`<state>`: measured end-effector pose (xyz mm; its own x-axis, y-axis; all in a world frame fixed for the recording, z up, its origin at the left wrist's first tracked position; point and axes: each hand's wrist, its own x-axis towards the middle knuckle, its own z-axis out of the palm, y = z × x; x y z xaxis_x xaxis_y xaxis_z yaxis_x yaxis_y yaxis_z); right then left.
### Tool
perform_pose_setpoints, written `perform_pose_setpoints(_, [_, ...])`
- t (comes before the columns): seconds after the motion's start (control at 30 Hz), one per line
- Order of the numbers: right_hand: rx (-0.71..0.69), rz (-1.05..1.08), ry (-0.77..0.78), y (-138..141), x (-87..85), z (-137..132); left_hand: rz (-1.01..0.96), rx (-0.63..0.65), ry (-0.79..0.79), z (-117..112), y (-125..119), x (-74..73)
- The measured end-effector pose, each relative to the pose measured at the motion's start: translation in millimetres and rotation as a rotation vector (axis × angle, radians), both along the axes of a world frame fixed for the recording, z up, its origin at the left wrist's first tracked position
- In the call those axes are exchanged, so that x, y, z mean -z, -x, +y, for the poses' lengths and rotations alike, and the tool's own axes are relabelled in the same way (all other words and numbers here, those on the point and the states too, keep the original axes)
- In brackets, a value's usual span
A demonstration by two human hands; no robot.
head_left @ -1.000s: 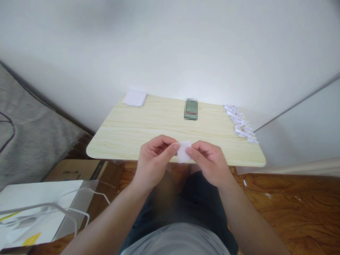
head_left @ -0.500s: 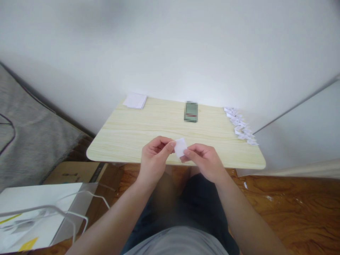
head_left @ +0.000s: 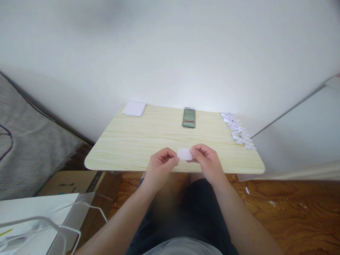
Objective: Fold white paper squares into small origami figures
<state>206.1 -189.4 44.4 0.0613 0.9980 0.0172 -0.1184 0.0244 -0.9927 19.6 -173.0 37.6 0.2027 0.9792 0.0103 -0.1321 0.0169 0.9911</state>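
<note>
A small white piece of paper (head_left: 184, 154) is pinched between my two hands just above the near edge of the light wooden table (head_left: 138, 141). My left hand (head_left: 161, 168) grips its left side with fingers curled. My right hand (head_left: 206, 163) holds its right side between thumb and fingers. The paper looks folded into a small rectangle.
A stack of white paper squares (head_left: 134, 108) lies at the table's far left corner. A blurred dark green object (head_left: 188, 118) sits at the far middle. Several small folded white paper pieces (head_left: 237, 131) line the right edge. A white bag (head_left: 32, 226) and cardboard (head_left: 69, 182) rest on the floor at left.
The paper went from a tilted square to a flatter, narrower rectangle. Both hands shifted slightly forward over the table edge, and the view tilted down a little.
</note>
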Motion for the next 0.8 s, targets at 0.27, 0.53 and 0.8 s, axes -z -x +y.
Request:
perform_pose_setpoints(0.27, [-0.061,-0.206,-0.036,-5.5,-7.8,-1.9,0.112,0.037,-0.051,2.9,1.6,-3.3])
perform_pose_setpoints(0.53, [-0.114,0.206,0.155,-6.1,6.0,3.6,0.061,-0.016,-0.063,1.2,3.1,5.3])
perform_pose_setpoints(0.8, [-0.093,0.026,0.109,-5.3,5.1,3.1,0.264,-0.119,-0.177,0.1,-2.2,-1.8])
